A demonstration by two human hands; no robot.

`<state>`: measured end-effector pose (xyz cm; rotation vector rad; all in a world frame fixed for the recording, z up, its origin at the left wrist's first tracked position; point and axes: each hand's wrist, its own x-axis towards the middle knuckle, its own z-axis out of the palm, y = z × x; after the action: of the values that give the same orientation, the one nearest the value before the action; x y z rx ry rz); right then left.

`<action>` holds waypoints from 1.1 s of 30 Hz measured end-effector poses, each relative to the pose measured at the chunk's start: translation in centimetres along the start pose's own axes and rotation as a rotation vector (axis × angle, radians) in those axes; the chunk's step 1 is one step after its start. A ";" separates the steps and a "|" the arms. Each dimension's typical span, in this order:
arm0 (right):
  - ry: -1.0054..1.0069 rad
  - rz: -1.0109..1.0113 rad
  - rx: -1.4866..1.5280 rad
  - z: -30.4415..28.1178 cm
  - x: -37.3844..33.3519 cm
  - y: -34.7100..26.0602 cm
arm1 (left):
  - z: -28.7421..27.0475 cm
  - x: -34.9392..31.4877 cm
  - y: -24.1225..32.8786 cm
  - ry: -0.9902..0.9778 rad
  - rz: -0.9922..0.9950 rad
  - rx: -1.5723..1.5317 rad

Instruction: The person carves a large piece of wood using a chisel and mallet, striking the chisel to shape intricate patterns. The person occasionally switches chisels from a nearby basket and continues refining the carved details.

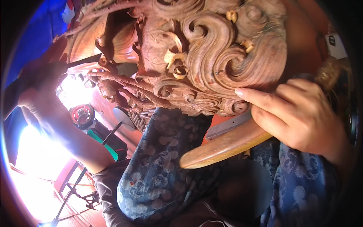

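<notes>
A large brown wood carving (211,49) with deep swirls and leafy scrolls fills the top middle. Curled pale shavings (180,72) lie in its hollows. My left hand (41,83), shaded at the far left, is closed around the handle of a dark-bladed carving chisel (85,61). The blade points right and reaches the carving's left part; whether its tip touches is hard to tell. On the right, my right hand (298,113) grips a smooth, curved wooden bat (223,147). Its index finger stretches out to the carving's lower right edge. The bat's rounded end points left, above my lap.
My legs in dark patterned jeans (155,166) are below the carving. A red-rimmed round object (82,115) and a green-and-black item (107,143) stand at the left, near strong glare. Blue sheeting (38,30) hangs at the upper left.
</notes>
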<state>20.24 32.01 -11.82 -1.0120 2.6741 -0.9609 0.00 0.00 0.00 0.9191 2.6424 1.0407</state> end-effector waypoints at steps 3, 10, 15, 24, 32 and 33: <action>0.183 0.077 0.184 1.7 1.5 1.0 | 0.3 0.8 -0.5 -0.027 -0.036 0.227; 0.476 0.372 0.157 -1.0 1.8 2.5 | 2.8 2.7 2.2 -0.012 0.086 0.038; 0.611 0.499 0.285 -1.8 1.3 3.5 | 4.9 3.1 0.7 -0.026 0.061 0.079; 0.541 0.500 0.283 -1.8 1.3 3.2 | 5.9 3.4 -0.2 -0.116 0.103 0.431; 0.514 0.419 0.266 -2.1 2.7 2.1 | 6.1 2.3 -0.7 -0.172 0.286 0.498; 0.518 0.425 0.245 -2.5 2.9 1.9 | 6.9 3.3 -0.8 -0.180 0.336 0.513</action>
<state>16.11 32.60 -10.69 -0.1351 2.8625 -1.5544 -0.56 5.41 -5.42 1.5151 2.6964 0.2895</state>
